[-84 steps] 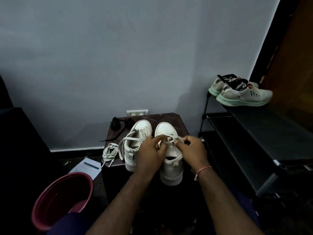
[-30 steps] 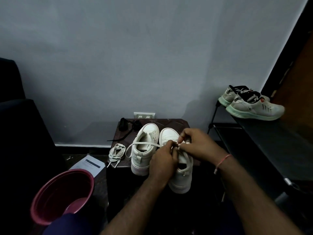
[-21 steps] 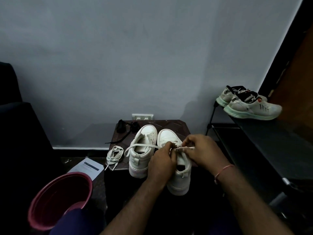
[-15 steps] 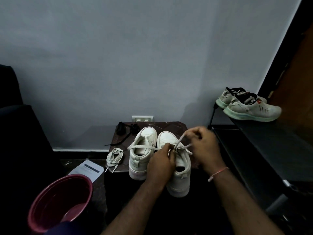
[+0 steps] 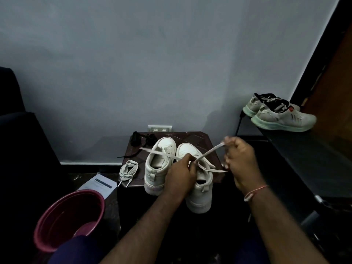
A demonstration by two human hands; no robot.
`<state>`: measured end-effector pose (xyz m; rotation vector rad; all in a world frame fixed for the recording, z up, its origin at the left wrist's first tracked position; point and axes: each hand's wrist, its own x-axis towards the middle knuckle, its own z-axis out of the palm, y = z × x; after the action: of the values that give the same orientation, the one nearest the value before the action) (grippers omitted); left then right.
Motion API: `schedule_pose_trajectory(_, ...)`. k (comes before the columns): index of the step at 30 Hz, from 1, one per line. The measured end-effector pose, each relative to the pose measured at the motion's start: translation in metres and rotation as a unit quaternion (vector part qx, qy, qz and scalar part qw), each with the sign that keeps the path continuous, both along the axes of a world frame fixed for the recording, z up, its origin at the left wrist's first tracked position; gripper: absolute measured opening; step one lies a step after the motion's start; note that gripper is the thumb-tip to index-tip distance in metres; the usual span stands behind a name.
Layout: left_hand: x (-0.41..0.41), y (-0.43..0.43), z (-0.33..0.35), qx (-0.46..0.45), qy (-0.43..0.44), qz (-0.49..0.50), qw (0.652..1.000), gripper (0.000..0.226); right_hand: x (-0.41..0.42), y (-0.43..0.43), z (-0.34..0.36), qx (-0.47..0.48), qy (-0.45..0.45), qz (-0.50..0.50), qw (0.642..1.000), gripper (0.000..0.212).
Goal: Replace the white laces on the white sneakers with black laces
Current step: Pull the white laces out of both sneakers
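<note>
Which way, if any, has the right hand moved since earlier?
Yes: right hand went rightward, off the right sneaker, beyond the table edge, pulling the white lace.

White sneakers (image 5: pixel 159 169) side by side; white lace (image 5: pixel 209 151) taut, black laces (image 5: pixel 141 140) behind

bare forearms, pink thread bracelet (image 5: pixel 255 192) on right wrist

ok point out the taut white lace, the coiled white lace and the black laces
taut white lace (image 5: pixel 209 152), head view, middle of the raised stretch.
coiled white lace (image 5: pixel 131 162), head view, top arc of the coil.
black laces (image 5: pixel 135 139), head view, left bundle.
</note>
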<state>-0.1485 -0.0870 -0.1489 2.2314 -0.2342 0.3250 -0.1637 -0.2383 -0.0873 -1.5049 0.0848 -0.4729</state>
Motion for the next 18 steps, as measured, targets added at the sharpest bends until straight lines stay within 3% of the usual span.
schedule_pose_trajectory(1,-0.002,0.001,-0.001,-0.001,0.004,0.000,1.000,0.025,-0.003,0.002,0.002,0.144,0.009,0.007,0.990,0.027)
schedule_pose_trajectory(2,0.000,0.001,0.001,-0.006,0.001,0.000,1.000,0.027,-0.003,0.003,0.005,0.220,0.020,0.008,0.975,0.028)
schedule_pose_trajectory(3,0.001,0.002,0.001,-0.008,-0.001,0.001,1.000,0.026,-0.003,0.003,0.005,0.228,0.042,0.012,0.973,0.028)
schedule_pose_trajectory(6,0.002,0.003,0.000,-0.002,0.001,-0.004,1.000,0.020,-0.007,0.003,0.000,0.034,0.122,0.059,0.990,0.030)
schedule_pose_trajectory(9,0.000,0.002,0.000,0.001,0.006,-0.005,1.000,0.021,-0.010,0.002,0.001,-0.215,0.128,0.036,0.968,0.037)
schedule_pose_trajectory(11,0.000,0.001,0.002,0.008,0.010,-0.009,1.000,0.020,-0.013,0.001,0.003,-0.399,0.084,0.011,0.913,0.038)
schedule_pose_trajectory(13,0.001,0.001,0.003,0.006,0.017,-0.011,1.000,0.016,-0.015,0.006,0.005,-0.525,0.065,0.051,0.847,0.047)
schedule_pose_trajectory(16,0.002,0.002,0.002,-0.002,0.017,-0.017,1.000,0.016,-0.014,0.014,0.002,-0.624,0.072,0.047,0.777,0.035)
schedule_pose_trajectory(18,0.002,0.002,0.002,0.001,0.017,-0.014,1.000,0.016,-0.013,0.018,-0.001,-0.657,0.059,0.026,0.751,0.029)
